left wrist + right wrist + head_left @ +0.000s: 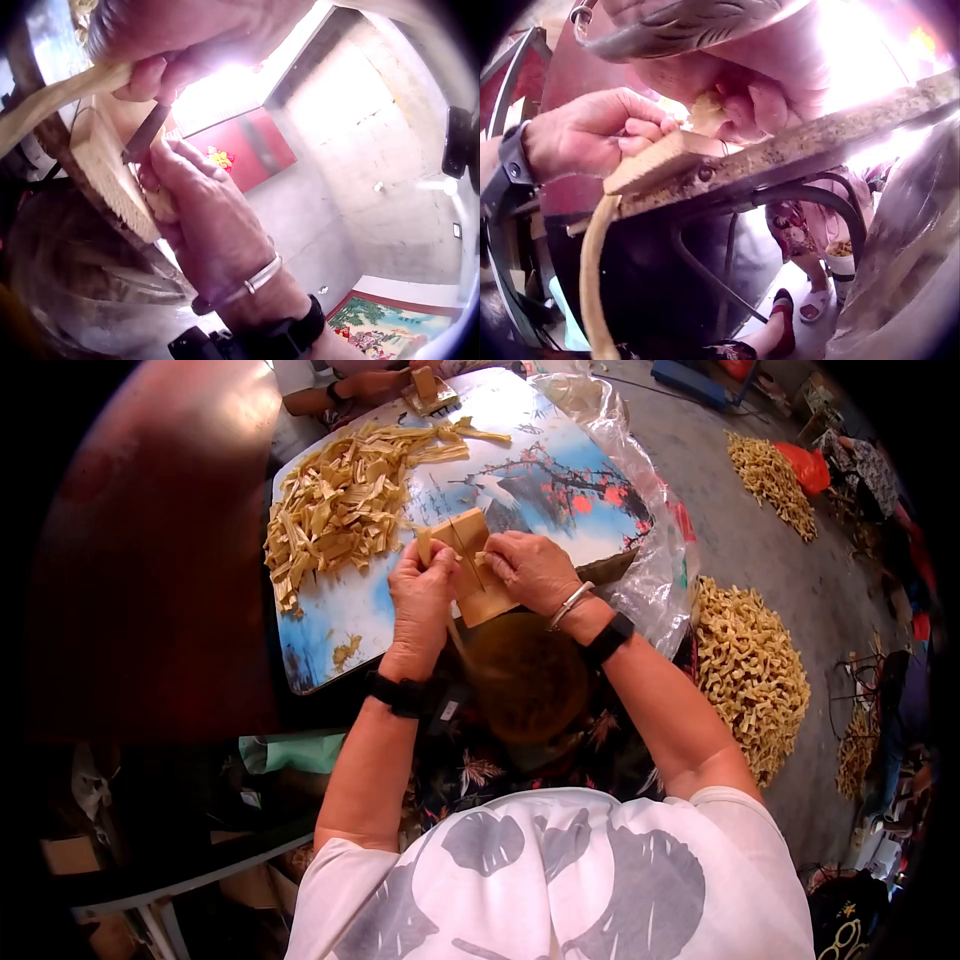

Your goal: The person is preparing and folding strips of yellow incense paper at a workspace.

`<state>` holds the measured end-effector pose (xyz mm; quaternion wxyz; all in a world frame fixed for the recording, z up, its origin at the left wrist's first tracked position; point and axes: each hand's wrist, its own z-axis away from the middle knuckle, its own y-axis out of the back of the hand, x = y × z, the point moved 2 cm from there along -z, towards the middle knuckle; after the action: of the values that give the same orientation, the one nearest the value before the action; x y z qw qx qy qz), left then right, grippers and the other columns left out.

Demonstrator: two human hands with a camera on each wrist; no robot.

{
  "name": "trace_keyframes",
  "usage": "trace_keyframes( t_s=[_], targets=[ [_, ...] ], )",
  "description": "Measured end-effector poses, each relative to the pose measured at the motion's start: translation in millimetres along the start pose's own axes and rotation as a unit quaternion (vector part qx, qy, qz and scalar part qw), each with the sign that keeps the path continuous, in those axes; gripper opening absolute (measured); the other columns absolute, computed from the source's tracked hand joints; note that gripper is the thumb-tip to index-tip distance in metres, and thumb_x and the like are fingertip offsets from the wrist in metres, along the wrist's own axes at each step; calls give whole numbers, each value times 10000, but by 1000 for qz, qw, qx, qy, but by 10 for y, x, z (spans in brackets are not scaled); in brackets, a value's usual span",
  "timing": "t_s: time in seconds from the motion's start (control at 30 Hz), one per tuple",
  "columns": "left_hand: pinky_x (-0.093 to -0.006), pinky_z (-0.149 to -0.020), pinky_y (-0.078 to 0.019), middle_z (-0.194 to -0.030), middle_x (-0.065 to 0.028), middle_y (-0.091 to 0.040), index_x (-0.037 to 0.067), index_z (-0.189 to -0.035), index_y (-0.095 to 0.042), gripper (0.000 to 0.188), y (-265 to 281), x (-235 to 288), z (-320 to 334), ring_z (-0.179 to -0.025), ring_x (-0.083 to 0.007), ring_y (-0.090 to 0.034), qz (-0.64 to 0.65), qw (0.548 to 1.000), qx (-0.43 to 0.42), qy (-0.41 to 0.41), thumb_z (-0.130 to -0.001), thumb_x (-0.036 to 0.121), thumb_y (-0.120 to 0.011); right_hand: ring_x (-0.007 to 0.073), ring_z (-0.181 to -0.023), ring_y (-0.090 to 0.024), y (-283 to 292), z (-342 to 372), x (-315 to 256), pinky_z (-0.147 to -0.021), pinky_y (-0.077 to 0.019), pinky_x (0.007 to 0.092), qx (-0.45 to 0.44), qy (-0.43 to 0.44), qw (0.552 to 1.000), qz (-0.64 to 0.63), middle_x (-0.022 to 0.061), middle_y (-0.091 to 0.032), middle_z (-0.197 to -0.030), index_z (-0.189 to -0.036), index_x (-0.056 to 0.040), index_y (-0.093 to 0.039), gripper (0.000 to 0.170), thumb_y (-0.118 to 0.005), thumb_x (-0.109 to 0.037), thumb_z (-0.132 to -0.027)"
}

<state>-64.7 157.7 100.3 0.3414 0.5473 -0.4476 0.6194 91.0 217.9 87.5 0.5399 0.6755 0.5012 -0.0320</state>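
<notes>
On the edge of a painted tabletop lies a wooden board [485,605] with a thin dark blade [146,135] standing on it. My left hand [420,595] pinches a long pale-yellow strip [67,94] between thumb and fingers, at the board's left side. The strip's tail hangs down past the table edge in the right wrist view. At the blade's other side, my right hand [535,575] pinches a short, crumpled pale-yellow piece [709,112] with curled fingers. Part of that piece is hidden by the fingers.
A heap of loose yellow strips [335,500] covers the table's left side. Below the board is a round brownish basin [530,680]. Piles of small yellow pieces [750,670] lie on the floor at right. Clear plastic sheeting [650,510] drapes the table's right edge. Another person's arm [350,395] is across the table.
</notes>
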Motion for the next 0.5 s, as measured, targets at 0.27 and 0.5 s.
trace_keyframes(
  t_s=[0.27, 0.5],
  targets=[
    [-258, -629, -419, -889, -84, -622, 7, -964, -593, 99, 528, 401, -7, -654, -98, -485, 78, 997, 14, -11, -932, 82, -538, 381, -783, -617, 353, 760, -347, -694, -499, 414, 16, -32, 987, -154, 176, -633, -862, -931, -4, -642, 115, -619, -110, -891],
    [-247, -802, -466, -956, -39, -645, 4, -1090, -634, 193, 137, 29, 920, -855, -98, -564, -3, 993, -117, 34, -1003, 142, -531, 338, -934, -601, 334, 947, -697, -841, -493, 412, 144, 33, 987, -67, 141, -654, -954, -1008, -51, -676, 203, -684, -189, -860]
  ],
)
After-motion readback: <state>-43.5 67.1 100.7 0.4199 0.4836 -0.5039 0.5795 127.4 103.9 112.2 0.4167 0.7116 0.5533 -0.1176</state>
